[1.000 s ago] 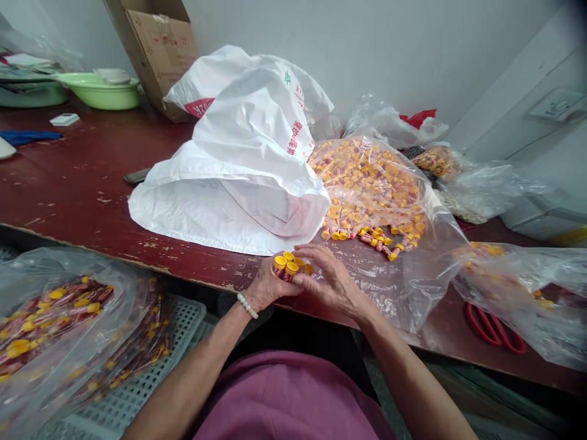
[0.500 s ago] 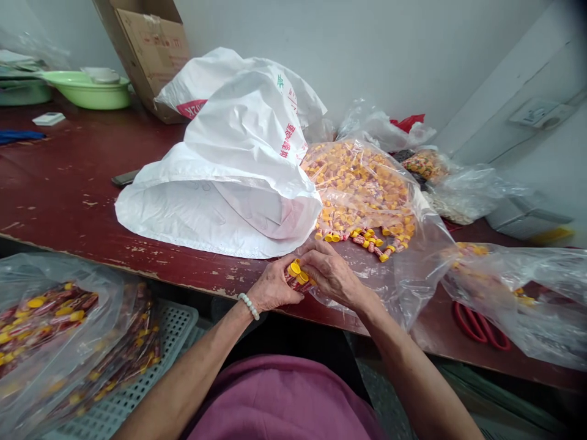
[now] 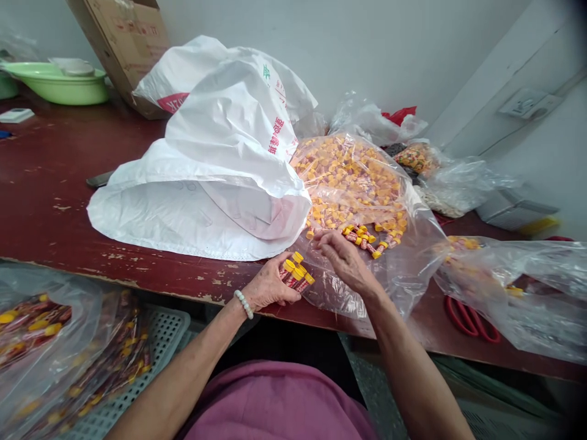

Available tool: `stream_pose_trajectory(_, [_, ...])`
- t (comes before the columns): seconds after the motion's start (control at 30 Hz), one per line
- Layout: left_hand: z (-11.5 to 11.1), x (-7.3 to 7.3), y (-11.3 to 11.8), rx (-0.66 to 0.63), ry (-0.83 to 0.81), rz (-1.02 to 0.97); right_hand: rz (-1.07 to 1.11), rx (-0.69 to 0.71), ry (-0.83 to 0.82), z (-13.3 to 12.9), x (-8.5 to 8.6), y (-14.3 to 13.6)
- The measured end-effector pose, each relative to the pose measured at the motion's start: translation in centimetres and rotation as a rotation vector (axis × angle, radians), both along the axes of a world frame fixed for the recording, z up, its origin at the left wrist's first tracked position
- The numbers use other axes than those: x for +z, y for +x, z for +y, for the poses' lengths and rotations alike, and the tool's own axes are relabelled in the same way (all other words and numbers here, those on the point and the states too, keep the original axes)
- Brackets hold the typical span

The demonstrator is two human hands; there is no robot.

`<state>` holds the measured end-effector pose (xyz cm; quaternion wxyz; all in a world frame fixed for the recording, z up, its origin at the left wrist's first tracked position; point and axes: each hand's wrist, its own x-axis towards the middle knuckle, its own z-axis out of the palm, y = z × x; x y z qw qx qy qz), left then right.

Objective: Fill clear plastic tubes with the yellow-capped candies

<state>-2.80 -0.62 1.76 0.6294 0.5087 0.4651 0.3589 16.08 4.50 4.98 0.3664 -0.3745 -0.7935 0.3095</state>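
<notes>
Several small red-patterned tubes with yellow caps [image 3: 296,273] are held in my left hand [image 3: 269,286], above the table's front edge. A pale bead bracelet circles that wrist. My right hand [image 3: 343,260] is apart from them, its fingers loosely spread and nothing visible between them, over the mouth of a clear plastic bag [image 3: 413,269]. Many more yellow-capped tubes [image 3: 353,183] fill this bag, and some lie loose at its opening [image 3: 364,238]. Left of it, a large white sack [image 3: 215,146] lies with its mouth facing me.
Red-handled scissors [image 3: 470,321] and another clear bag [image 3: 532,293] lie at the right. A crate [image 3: 167,336] at the lower left holds bagged long capped tubes [image 3: 34,318]. A green basin [image 3: 68,88] and cardboard box [image 3: 131,49] stand at the back left.
My right hand has moved off the tubes in my left hand, up and to the right, and its fingers have opened. The camera view has shifted slightly right.
</notes>
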Motion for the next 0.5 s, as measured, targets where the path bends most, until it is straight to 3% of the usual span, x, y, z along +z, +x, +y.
stream_pose_trajectory(0.1, [0.1, 0.2, 0.4, 0.015, -0.036, -0.057, -0.003, -0.069, -0.069, 0.1, 0.1, 0.5])
stream_pose_trajectory(0.27, [0.5, -0.2, 0.8, -0.012, 0.1, 0.008, -0.099, 0.038, -0.107, -1.2, -0.6, -1.3])
stream_pose_trajectory(0.5, [0.7, -1.0, 0.5, -0.053, 0.217, 0.245, 0.184, 0.134, -0.421, -1.4, -1.5, -1.1])
